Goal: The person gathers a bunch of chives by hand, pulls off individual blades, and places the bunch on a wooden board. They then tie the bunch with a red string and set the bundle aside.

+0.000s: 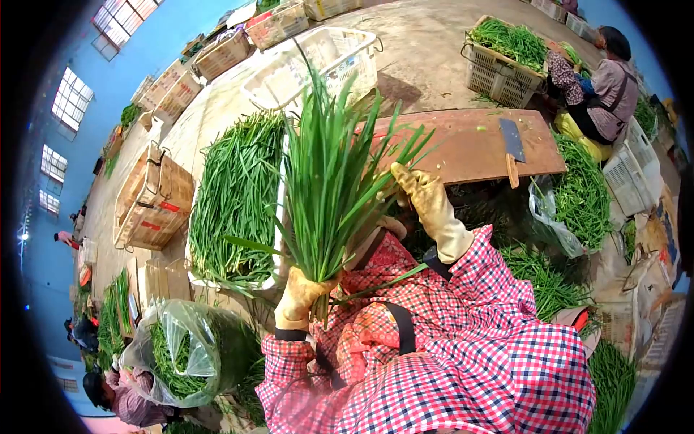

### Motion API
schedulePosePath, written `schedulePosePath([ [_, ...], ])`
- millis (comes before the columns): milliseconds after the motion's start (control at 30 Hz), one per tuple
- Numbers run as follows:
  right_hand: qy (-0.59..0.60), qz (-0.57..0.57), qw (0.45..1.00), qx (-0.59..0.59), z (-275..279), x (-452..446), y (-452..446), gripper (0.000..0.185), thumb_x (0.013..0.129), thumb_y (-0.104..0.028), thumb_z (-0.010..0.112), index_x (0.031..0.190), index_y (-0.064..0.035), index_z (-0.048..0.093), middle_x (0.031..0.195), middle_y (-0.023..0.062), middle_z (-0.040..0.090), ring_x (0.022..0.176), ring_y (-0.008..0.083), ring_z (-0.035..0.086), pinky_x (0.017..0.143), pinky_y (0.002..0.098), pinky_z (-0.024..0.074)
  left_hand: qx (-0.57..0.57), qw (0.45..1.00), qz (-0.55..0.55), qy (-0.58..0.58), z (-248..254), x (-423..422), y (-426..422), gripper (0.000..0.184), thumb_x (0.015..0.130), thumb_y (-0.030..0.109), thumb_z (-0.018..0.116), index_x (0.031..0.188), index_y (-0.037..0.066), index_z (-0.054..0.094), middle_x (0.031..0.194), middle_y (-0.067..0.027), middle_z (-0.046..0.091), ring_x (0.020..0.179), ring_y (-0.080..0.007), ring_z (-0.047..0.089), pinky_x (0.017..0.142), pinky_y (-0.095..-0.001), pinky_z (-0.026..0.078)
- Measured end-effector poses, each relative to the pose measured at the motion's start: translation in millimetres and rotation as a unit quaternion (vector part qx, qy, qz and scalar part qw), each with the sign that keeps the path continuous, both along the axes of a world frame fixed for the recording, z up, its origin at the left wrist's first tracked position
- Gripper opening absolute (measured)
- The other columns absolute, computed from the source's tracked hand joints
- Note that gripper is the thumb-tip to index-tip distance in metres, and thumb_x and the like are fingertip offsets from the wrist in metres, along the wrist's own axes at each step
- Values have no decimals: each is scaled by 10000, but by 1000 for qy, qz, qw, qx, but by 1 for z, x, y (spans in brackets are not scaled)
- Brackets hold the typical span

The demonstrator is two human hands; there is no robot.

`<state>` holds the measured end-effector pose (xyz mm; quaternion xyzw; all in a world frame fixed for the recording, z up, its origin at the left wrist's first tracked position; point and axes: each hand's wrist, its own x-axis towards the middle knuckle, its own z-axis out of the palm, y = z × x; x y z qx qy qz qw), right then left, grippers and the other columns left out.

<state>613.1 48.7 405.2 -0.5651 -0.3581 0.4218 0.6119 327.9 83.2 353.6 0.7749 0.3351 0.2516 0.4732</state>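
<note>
My left hand, in a yellowed work glove, is closed round the lower stems of a big bunch of garlic chives. The bunch stands upright, its long green leaves fanning out at the top. On its right side is my right hand, gloved too, fingers stretched toward the leaves; some fingertips are hidden behind them. Left of the bunch, a white crate is heaped with more garlic chives. A loose leaf slants across my checked clothing below the bunch.
Beyond my right hand lies a brown board with a cleaver on it. Baskets and a white crate stand around. Plastic bags of greens flank me. A co-worker sits at the upper right, another at the lower left.
</note>
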Motion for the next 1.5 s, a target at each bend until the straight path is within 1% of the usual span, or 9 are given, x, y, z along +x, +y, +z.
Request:
schedulePosePath([
  [100,62,-95,992,59,-45,-10,10,388,965,-395,621,812,-50,709,645,-31,594,560,51,440,538,239,380,-31,999,-3,17,-3,0,-1,284,797,0,677,1080,14,676,1052,-81,716,947,-205,679,823,-316,537],
  [267,-134,-135,982,13,-68,6,1,469,959,-445,611,742,-31,654,597,-29,476,513,77,422,477,259,386,-61,998,29,-16,-42,-4,-15,435,749,83,746,1161,13,626,1100,-107,695,995,-214,655,880,-325,512],
  [467,-129,-190,972,40,-39,51,-10,434,991,-463,522,870,-84,695,761,29,714,602,99,628,517,239,475,52,998,0,22,-44,3,-23,461,747,45,751,1191,35,626,1111,-91,708,1019,-194,662,896,-311,508],
  [667,48,-239,938,248,24,169,-43,411,974,-452,560,926,-65,689,878,87,716,791,150,663,780,284,534,17,998,45,33,-43,5,-28,341,775,100,686,1115,74,674,1120,-79,693,1070,-282,617,990,-376,453],
  [800,30,-285,927,243,76,214,-68,425,963,-423,587,974,-5,661,958,116,699,789,143,654,739,263,542,56,997,33,31,-52,1,-23,332,764,84,684,1096,67,677,1107,-90,691,1063,-295,617,976,-380,458],
  [1067,-4,-108,990,87,70,110,-37,297,925,-379,655,975,-88,691,722,-72,547,525,17,385,458,185,326,-50,995,80,-15,-53,3,-27,372,754,76,694,1123,44,656,1092,-104,697,1046,-291,630,957,-363,475],
  [1200,161,195,965,71,5,83,-6,405,929,-196,647,1298,-58,556,756,-67,573,487,-18,334,411,153,224,30,996,57,59,-57,1,-24,392,744,37,689,1133,34,642,1081,-102,700,1033,-283,644,961,-352,477],
  [1300,178,184,966,44,0,56,9,300,948,-181,632,1212,-39,616,719,-43,587,471,1,332,409,163,230,51,996,68,15,-61,0,-24,354,721,46,697,1071,29,648,952,-99,707,879,-237,654,811,-344,504],
  [1500,86,16,996,-29,-16,29,21,322,946,-344,649,833,-43,638,622,13,616,421,39,384,389,201,246,-1,998,68,4,-53,2,-28,401,711,39,698,1109,33,646,1046,-96,696,979,-247,636,896,-331,479],
])
